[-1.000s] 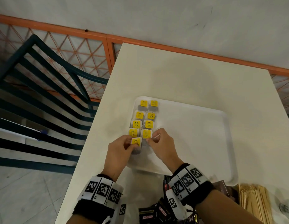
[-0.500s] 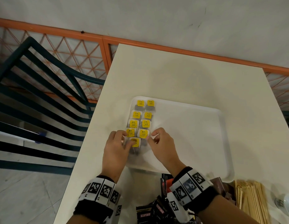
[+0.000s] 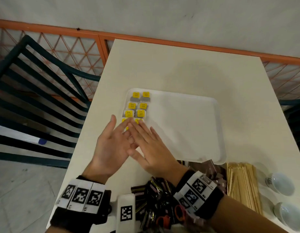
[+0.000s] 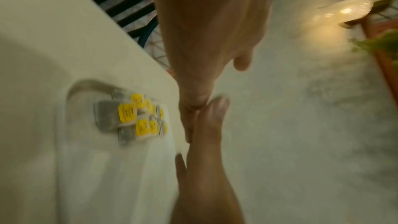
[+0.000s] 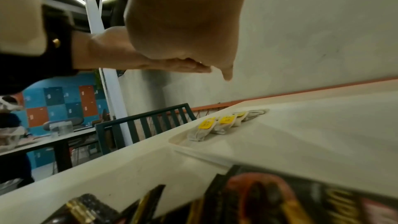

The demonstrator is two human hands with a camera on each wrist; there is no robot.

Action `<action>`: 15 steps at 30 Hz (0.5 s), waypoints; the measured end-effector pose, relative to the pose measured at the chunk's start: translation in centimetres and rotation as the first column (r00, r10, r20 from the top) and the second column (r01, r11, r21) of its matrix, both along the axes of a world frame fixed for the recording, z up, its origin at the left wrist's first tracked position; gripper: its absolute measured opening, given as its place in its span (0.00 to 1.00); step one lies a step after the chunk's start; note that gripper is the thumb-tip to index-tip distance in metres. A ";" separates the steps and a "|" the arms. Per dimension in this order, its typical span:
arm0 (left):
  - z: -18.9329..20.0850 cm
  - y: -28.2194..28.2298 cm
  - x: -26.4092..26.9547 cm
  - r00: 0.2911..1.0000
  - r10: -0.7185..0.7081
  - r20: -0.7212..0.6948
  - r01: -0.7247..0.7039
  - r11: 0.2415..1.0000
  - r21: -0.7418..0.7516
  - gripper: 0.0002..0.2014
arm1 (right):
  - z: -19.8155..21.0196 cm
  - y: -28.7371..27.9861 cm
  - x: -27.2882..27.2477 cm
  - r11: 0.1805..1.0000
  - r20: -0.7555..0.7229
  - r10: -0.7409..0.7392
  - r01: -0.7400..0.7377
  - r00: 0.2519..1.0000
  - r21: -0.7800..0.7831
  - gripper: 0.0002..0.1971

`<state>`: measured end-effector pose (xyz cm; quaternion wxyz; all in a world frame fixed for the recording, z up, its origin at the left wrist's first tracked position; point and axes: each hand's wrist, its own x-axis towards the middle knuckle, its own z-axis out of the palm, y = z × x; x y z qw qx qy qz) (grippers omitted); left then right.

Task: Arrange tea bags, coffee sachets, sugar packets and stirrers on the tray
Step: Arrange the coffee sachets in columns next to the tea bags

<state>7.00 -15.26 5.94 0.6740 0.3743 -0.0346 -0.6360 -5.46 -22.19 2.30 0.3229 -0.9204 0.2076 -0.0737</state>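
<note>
A white tray [image 3: 187, 125] lies on the cream table. Several tea bags [image 3: 139, 105] with yellow smiley tags sit in two columns along the tray's left side; they also show as tea bags [image 4: 137, 122] and as a row of tea bags [image 5: 224, 122]. My left hand [image 3: 112, 140] and right hand [image 3: 151, 142] hover just above the near end of the columns, fingers straight, palms brushing each other, holding nothing. They hide the nearest tea bags. Dark coffee sachets [image 3: 156, 199] lie in a heap by my wrists. Wooden stirrers [image 3: 243, 184] lie at the right.
A dark slatted chair [image 3: 36, 91] stands left of the table, before an orange railing [image 3: 145, 39]. Two small white cups [image 3: 280, 184] sit at the table's near right corner. Brownish packets [image 3: 211, 172] lie between the sachets and the stirrers.
Both hands let go of the nearest tea bag, lifted off the tray and opened flat, coming together palm against palm.
</note>
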 end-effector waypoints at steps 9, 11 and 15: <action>-3.8 7.9 -4.9 0.278 -0.630 0.725 0.095 0.769 0.632 0.20 | -0.8 -0.9 -11.5 0.968 -0.124 -0.233 0.242 0.965 0.062 0.13; -5.2 9.0 -6.1 0.175 -0.753 0.634 0.149 0.657 0.739 0.37 | -1.5 0.2 -13.7 0.988 -0.216 -0.140 0.150 0.966 0.029 0.17; -6.4 9.5 -8.3 -0.052 -0.772 0.634 0.163 0.620 0.768 0.52 | -2.0 3.3 -15.1 0.997 -0.354 -0.032 0.003 0.935 -0.083 0.37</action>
